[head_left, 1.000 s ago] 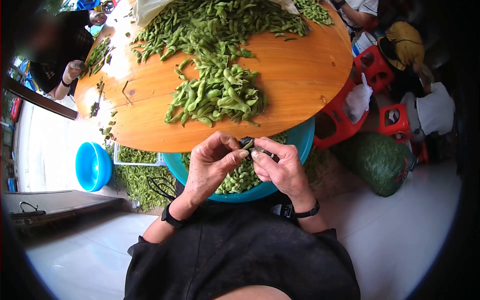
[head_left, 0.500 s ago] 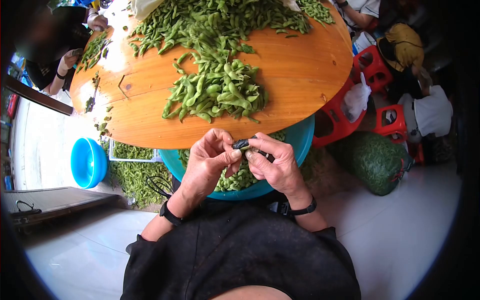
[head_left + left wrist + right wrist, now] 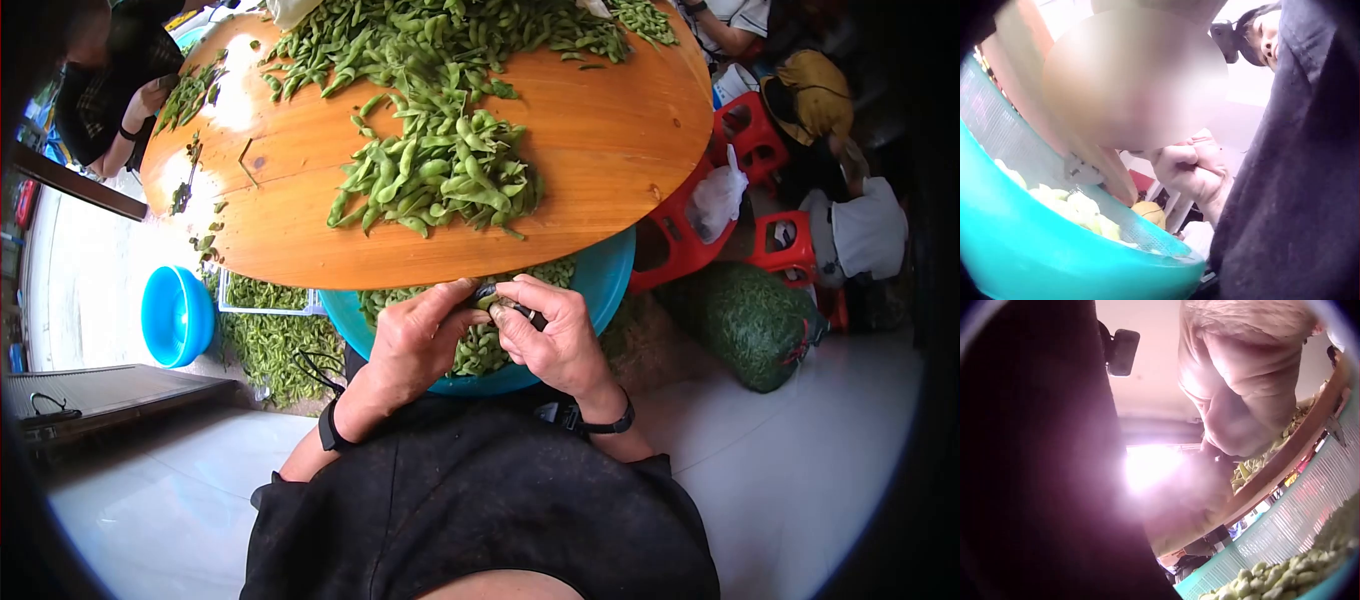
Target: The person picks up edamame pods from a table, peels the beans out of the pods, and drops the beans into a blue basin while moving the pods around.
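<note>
A: How do the hands stand?

B: The left hand [image 3: 413, 338] and the right hand [image 3: 556, 338] meet fingertip to fingertip, each with thumb and forefinger closed on one small green bean pod [image 3: 486, 299], which the fingers partly hide.

A: Where does that pod lie?

B: Over the round turquoise plastic basin [image 3: 613, 287] with slotted walls, which holds loose pale-green shelled beans [image 3: 477, 357], and just beside the near edge of the oval orange-brown wooden surface [image 3: 610, 160]. Farther in, a heap of plump green pods [image 3: 440, 185] rests there.

A: What could go wrong from here?

B: Most likely, a bean springs past the rim, should the pod be squeezed hard while pointing outward. A loosened pinch might instead drop the whole pod among the beans.
</note>
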The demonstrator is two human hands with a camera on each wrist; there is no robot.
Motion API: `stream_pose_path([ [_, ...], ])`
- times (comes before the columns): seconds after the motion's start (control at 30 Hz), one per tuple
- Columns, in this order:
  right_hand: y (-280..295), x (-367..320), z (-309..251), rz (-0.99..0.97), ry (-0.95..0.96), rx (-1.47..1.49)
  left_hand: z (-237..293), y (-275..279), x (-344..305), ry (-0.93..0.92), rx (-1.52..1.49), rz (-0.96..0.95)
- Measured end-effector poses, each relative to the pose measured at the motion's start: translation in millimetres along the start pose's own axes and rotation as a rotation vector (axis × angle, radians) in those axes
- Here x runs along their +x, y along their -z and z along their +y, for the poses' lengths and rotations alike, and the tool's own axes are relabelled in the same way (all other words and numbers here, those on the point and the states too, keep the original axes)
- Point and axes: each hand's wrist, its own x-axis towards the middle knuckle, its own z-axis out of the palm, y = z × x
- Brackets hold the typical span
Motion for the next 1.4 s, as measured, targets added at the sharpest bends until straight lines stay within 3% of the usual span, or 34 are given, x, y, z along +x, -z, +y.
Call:
stream_pose_path([
  [0.07,-2.5,-0.7,-0.8,0.078,0.020,-0.098,-3.0,-3.6,-2.4,-0.151,0.240,0.044],
  [0.23,-3.8,-1.8,9.2,0.121,0.101,-0.287,-0.5,-1.5,-3.4,-0.119,0.198,0.019],
  [0.33,-4.6,-1.1,12.1,0.095,0.171,-0.354,3.7,9.7,-2.2,-0.046,0.110,-0.070],
  [0.4,-4.2,-1.0,11.9,0.065,0.209,-0.357,8.8,19.7,3.5,0.306,-0.148,-0.243],
  [0.43,-3.4,-0.9,11.2,0.048,0.200,-0.375,12.8,21.0,5.8,0.331,-0.205,-0.237],
  [0.6,-4.8,1.0,9.3,0.066,0.084,-0.341,14.3,18.0,3.2,0.254,-0.102,-0.234],
  [0.7,-6.5,0.8,9.6,0.058,0.192,-0.447,10.6,9.9,-2.3,0.275,-0.075,-0.156],
  [0.77,-12.9,-0.1,6.4,0.125,0.370,-0.609,6.1,4.3,-5.2,0.311,-0.076,-0.110],
  [0.83,-15.1,0.3,4.6,0.138,0.362,-0.613,3.1,-0.2,-7.0,0.315,-0.044,-0.046],
  [0.93,-6.4,1.0,5.8,0.168,0.381,-0.603,2.2,-3.6,-9.3,0.372,-0.247,-0.063],
  [1.0,10.6,-4.7,1.8,0.184,0.251,-0.515,12.0,5.3,-6.0,0.424,-0.220,-0.209],
  [1.07,40.2,-16.3,-7.5,0.440,0.220,-0.581,11.1,13.3,-6.1,0.362,-0.098,-0.269],
  [1.13,80.7,-23.8,-20.4,0.726,0.228,-1.046,14.3,20.0,-5.0,0.158,0.248,-0.356],
  [1.2,117.4,-29.6,-13.5,0.878,0.248,-1.344,3.7,19.6,-2.3,0.000,0.214,-0.095],
  [1.33,142.3,-42.7,1.7,0.929,0.149,-1.323,5.3,39.1,25.6,-0.074,0.530,0.167],
  [1.4,136.6,-40.4,5.0,0.969,0.092,-1.206,-4.3,44.4,34.9,-0.109,0.694,0.174],
])
